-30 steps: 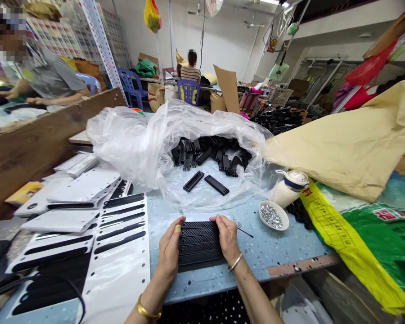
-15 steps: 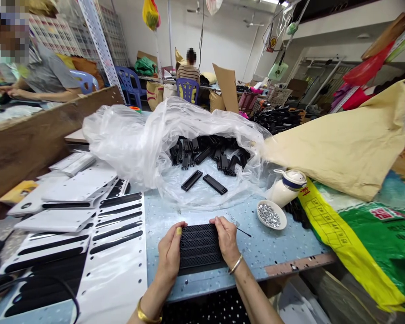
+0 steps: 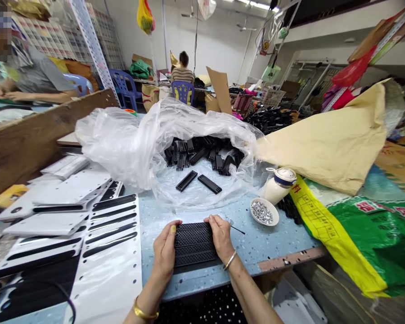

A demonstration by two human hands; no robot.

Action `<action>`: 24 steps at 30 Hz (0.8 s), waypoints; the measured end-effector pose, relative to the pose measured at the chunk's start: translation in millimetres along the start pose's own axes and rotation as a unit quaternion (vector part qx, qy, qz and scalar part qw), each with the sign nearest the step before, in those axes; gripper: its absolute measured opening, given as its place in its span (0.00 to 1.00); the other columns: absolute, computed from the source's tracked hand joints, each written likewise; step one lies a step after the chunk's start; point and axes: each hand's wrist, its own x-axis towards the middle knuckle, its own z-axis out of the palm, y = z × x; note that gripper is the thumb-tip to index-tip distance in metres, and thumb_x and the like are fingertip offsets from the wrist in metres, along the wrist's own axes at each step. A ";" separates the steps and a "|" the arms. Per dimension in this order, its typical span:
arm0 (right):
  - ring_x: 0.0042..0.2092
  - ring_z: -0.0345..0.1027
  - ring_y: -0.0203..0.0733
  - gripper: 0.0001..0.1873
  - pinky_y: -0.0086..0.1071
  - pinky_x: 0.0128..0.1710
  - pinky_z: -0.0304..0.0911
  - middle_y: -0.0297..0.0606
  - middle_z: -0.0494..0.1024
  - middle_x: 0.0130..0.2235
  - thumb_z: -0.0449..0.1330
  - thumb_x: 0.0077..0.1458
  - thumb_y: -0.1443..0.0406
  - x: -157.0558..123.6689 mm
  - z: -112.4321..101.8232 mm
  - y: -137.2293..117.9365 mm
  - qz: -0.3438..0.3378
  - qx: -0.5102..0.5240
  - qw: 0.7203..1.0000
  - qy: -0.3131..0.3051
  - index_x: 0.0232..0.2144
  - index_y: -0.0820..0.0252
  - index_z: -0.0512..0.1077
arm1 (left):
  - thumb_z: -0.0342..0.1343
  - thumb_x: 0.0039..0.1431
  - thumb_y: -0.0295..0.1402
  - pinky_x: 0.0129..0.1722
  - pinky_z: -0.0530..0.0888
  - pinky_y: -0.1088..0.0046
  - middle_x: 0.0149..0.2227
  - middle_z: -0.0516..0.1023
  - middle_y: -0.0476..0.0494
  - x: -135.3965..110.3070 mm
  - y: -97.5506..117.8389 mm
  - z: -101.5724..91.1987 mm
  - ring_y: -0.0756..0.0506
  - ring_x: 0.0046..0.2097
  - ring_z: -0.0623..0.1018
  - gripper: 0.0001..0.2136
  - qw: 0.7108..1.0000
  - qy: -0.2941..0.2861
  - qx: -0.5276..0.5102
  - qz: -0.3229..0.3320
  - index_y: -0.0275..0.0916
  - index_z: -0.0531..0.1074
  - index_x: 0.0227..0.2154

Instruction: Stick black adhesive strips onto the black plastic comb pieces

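Observation:
A black panel with a cross-hatched surface [image 3: 195, 244] lies at the table's front edge, its pattern running in several parallel bands. My left hand [image 3: 165, 248] grips its left side, with something yellowish around the thumb. On the right side, my right hand [image 3: 221, 236] is closed over the edge. Fingers under the panel are hidden. A thin dark rod [image 3: 238, 230] lies just beyond my right hand. Two slotted black plastic pieces [image 3: 209, 184] rest in front of the opening of a clear plastic bag [image 3: 128, 153], which holds many more.
At the right stand a white bowl of small shiny metal bits [image 3: 264, 212] and a cream bottle [image 3: 277, 186]. White sheets with black strips [image 3: 110, 252] are stacked on the left. A wooden board [image 3: 50, 121] edges the table; a co-worker [image 3: 43, 74] sits beyond it.
The view has shifted slightly, so the things on the table appear a little further left. Both hands keep their hold on the black panel.

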 end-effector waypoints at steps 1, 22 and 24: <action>0.31 0.73 0.41 0.21 0.30 0.33 0.65 0.39 0.79 0.27 0.47 0.64 0.61 1.2 -1.5 -1.9 -0.009 -0.018 1.000 -0.002 0.27 0.61 0.77 | 0.47 0.61 0.48 0.54 0.69 0.61 0.44 0.80 0.41 0.7 -1.0 -0.5 0.37 0.50 0.75 0.20 1.000 0.003 0.000 -0.002 0.38 0.77 0.40; 0.47 0.71 0.45 0.15 0.44 0.46 0.70 0.42 0.73 0.51 0.58 0.64 0.60 93.1 -183.1 61.9 0.048 -0.481 0.858 -0.175 0.50 0.60 0.69 | 0.50 0.53 0.54 0.47 0.74 0.63 0.38 0.84 0.42 63.1 16.4 -23.9 0.34 0.46 0.79 0.24 0.961 -0.227 0.158 0.025 0.40 0.81 0.35; 0.47 0.71 0.44 0.15 0.44 0.46 0.70 0.42 0.73 0.51 0.58 0.64 0.60 93.5 -186.4 67.0 0.057 -0.491 0.852 -0.171 0.50 0.60 0.69 | 0.49 0.54 0.53 0.43 0.75 0.66 0.36 0.84 0.44 64.7 17.4 -25.0 0.36 0.44 0.80 0.23 0.955 -0.240 0.169 0.047 0.40 0.81 0.35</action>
